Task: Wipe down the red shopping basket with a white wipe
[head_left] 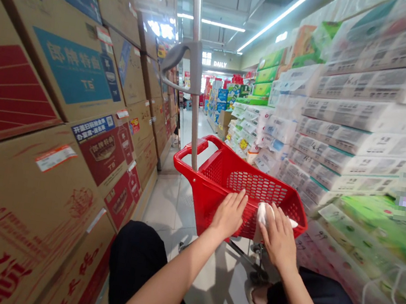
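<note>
A red plastic shopping basket (222, 173) on wheels stands in a shop aisle right in front of me, with a grey pull handle (187, 55) rising from it. My left hand (229, 214) lies flat on the basket's near rim, fingers stretched out. My right hand (280, 237) presses a white cloth (265, 213) against the same rim, fingers laid over it. My knees in dark trousers show below.
Stacked brown cartons (36, 147) wall the left side. Packs of tissue paper (364, 120) are piled high on the right. The tiled aisle floor (170, 203) runs ahead between them towards more shelves.
</note>
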The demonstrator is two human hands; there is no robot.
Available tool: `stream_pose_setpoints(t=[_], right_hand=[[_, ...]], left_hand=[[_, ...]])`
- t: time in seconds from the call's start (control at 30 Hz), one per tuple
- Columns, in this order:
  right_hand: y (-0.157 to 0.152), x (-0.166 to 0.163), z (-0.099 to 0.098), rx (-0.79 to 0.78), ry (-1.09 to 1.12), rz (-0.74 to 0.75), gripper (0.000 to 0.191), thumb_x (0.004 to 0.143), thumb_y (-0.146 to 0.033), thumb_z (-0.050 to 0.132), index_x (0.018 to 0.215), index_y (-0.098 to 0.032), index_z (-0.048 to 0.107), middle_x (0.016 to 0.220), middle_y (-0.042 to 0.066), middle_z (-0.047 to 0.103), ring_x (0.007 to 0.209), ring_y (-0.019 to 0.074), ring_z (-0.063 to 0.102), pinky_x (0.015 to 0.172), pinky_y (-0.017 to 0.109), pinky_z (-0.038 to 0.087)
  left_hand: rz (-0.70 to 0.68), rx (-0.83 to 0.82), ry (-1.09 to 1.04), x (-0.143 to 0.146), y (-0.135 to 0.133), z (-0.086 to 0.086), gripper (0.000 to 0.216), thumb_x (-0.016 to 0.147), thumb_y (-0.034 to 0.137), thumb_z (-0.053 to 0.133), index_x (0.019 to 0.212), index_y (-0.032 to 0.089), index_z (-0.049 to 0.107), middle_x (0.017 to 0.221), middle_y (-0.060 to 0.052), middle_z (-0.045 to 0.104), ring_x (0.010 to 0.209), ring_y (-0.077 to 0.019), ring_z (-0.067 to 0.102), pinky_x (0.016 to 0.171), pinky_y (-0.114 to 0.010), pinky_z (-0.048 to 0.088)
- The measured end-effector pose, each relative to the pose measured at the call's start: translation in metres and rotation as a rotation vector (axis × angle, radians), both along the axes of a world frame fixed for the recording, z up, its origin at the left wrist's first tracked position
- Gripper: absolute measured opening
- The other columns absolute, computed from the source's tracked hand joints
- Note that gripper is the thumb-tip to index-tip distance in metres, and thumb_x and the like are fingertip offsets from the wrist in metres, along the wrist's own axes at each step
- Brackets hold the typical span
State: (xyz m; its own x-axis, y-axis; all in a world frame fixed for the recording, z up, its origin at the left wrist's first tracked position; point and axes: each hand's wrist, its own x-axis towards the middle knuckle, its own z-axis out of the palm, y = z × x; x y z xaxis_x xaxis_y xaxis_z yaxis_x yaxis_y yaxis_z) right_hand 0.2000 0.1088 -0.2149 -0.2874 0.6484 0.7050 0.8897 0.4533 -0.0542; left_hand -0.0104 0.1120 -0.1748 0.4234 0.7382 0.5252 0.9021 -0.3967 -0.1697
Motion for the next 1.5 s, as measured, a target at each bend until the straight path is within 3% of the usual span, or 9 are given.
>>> stream_pose_setpoints(t=[0.2,0.3,0.6,0.73,0.9,1.03,1.2,1.33,1.5], right_hand=[[0.013,-0.004,-0.004,-0.012,0.038,-0.013,0.061,0.1,-0.04,0.036,0.156,-0.023,0.023,0.16,0.01,0.026,0.146,0.03,0.021,0.116,0.056,0.023],[0.023,-0.011,-0.005,-0.01,0.059,-0.033,0.06,0.1,-0.042,0.036,0.156,-0.023,0.025,0.159,0.011,0.028,0.146,0.0303,0.021,0.116,0.056,0.022],[0.029,-0.075,0.008,-0.062,-0.013,0.11,0.067,0.098,-0.047,0.038,0.157,-0.02,0.02,0.159,0.011,0.03,0.147,0.0284,0.02,0.117,0.052,0.023],[0.029,-0.055,0.007,-0.058,-0.052,0.15,0.067,0.098,-0.045,0.038,0.158,-0.023,0.016,0.161,0.008,0.027,0.147,0.0262,0.02,0.118,0.049,0.025],[0.035,-0.012,-0.003,-0.016,0.008,0.019,0.063,0.099,-0.044,0.037,0.156,-0.022,0.024,0.158,0.011,0.031,0.144,0.029,0.026,0.116,0.052,0.026],[0.036,-0.03,-0.004,-0.019,0.091,-0.071,0.062,0.098,-0.049,0.036,0.153,-0.019,0.032,0.15,0.015,0.042,0.142,0.0329,0.028,0.113,0.058,0.026],[0.029,-0.069,0.003,-0.069,0.051,0.05,0.063,0.099,-0.046,0.034,0.156,-0.019,0.024,0.153,0.013,0.038,0.143,0.0296,0.026,0.115,0.055,0.025],[0.025,-0.043,0.003,-0.063,-0.041,0.133,0.064,0.1,-0.042,0.035,0.158,-0.024,0.017,0.16,0.008,0.027,0.146,0.0259,0.022,0.117,0.049,0.025],[0.028,-0.008,-0.004,-0.044,0.01,0.016,0.063,0.1,-0.044,0.034,0.157,-0.024,0.02,0.161,0.009,0.026,0.146,0.0285,0.022,0.117,0.052,0.024]], left_hand=[[0.098,0.031,-0.024,-0.025,-0.001,0.018,0.07,0.081,0.03,0.065,0.146,0.035,0.04,0.155,-0.007,0.035,0.145,-0.0353,0.025,0.119,-0.062,0.012],[0.145,0.031,-0.029,-0.027,0.003,0.02,0.071,0.084,0.035,0.063,0.149,0.03,0.036,0.145,-0.009,0.046,0.138,-0.0344,0.035,0.119,-0.06,0.012],[0.208,0.01,0.018,-0.02,0.013,0.013,0.067,0.086,0.04,0.058,0.147,0.015,0.041,0.153,-0.016,0.038,0.138,-0.0369,0.035,0.119,-0.056,0.013],[0.197,0.012,0.035,-0.025,0.01,0.009,0.069,0.086,0.033,0.056,0.15,0.019,0.034,0.153,-0.014,0.037,0.139,-0.0342,0.035,0.119,-0.055,0.014],[0.154,0.023,0.017,-0.025,0.005,0.009,0.073,0.081,0.029,0.06,0.149,0.02,0.035,0.155,-0.012,0.035,0.14,-0.0329,0.032,0.12,-0.054,0.013],[0.129,0.012,-0.002,-0.016,0.002,0.011,0.073,0.08,0.032,0.063,0.147,0.019,0.039,0.15,-0.012,0.041,0.138,-0.0338,0.034,0.12,-0.054,0.013],[0.141,0.023,0.012,-0.011,0.002,0.011,0.067,0.086,0.032,0.056,0.149,0.021,0.037,0.147,-0.011,0.045,0.135,-0.0321,0.037,0.119,-0.055,0.016],[0.138,0.024,0.018,-0.015,0.001,0.01,0.075,0.083,0.029,0.059,0.152,0.023,0.031,0.149,-0.01,0.043,0.136,-0.0313,0.037,0.12,-0.053,0.017],[0.135,0.028,0.002,-0.012,0.003,0.007,0.077,0.082,0.03,0.06,0.152,0.022,0.031,0.148,-0.01,0.044,0.137,-0.0329,0.037,0.12,-0.053,0.016]])
